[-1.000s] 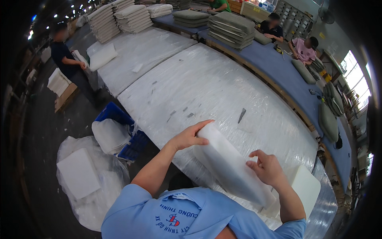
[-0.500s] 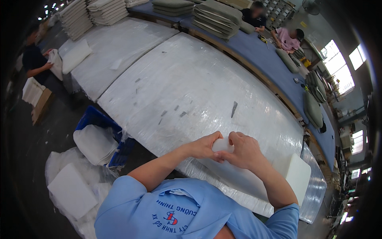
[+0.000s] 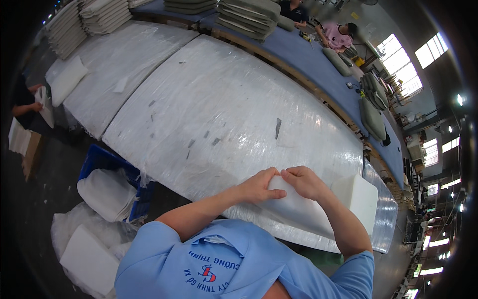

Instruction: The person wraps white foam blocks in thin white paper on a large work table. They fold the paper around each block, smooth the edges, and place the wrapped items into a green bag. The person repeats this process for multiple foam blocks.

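Observation:
Both hands meet at the near edge of a plastic-covered table (image 3: 219, 99). A smooth white pad (image 3: 301, 214), foam-like, lies in front of my body with its far left end between them. My left hand (image 3: 261, 187) grips that end, the thumb lying across the top and the fingers partly hidden. My right hand (image 3: 304, 183) curls over the same end from the other side, its fingertips close to the left ones. Beside my right forearm sits another white foam pad (image 3: 366, 207) with rounded corners.
A blue crate (image 3: 94, 157) with white pads stands at left, near a plastic bag (image 3: 67, 222) and a white slab (image 3: 89, 259). Grey-green cushions (image 3: 249, 20) lie on a blue-topped table (image 3: 284, 52). Co-workers are at far left and beyond that table. Dark scraps dot the plastic.
The pad's end, earlier curled up between my hands, now lies flatter and longer. My left thumb has come over its top, and my right fingers have straightened somewhat. The view has shifted right.

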Demonstrator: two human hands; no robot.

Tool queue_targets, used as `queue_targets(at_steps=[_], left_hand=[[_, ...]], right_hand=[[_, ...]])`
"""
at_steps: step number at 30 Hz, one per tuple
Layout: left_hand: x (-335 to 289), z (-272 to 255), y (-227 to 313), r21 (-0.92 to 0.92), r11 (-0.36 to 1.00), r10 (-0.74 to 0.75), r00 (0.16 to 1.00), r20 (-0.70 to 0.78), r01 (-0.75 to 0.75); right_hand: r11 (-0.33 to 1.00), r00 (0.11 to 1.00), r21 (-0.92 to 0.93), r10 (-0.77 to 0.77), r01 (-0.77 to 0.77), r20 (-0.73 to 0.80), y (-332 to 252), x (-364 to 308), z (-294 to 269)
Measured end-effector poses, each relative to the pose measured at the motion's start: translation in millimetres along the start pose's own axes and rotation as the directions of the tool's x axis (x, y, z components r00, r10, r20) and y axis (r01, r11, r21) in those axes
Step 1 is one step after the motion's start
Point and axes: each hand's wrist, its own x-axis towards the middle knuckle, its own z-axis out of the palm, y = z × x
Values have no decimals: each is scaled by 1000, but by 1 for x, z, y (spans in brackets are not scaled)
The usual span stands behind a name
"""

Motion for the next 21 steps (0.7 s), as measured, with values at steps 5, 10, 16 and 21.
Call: queue_targets(at_steps=[5,10,16,21], left_hand=[[-1,1,4,116,989,-88,996,-30,91],[-7,10,15,321,944,124,982,-142,-73],[-6,30,19,521,785,430,900,-69,-335],[-6,32,19,554,781,385,921,-65,-288]], right_hand=[[892,977,-446,26,74,213,-41,-1,-15],[985,987,-154,-58,82,152,2,10,-8],[964,897,140,151,-227,415,22,22,-8],[942,878,182,177,-282,445,22,27,-4]])
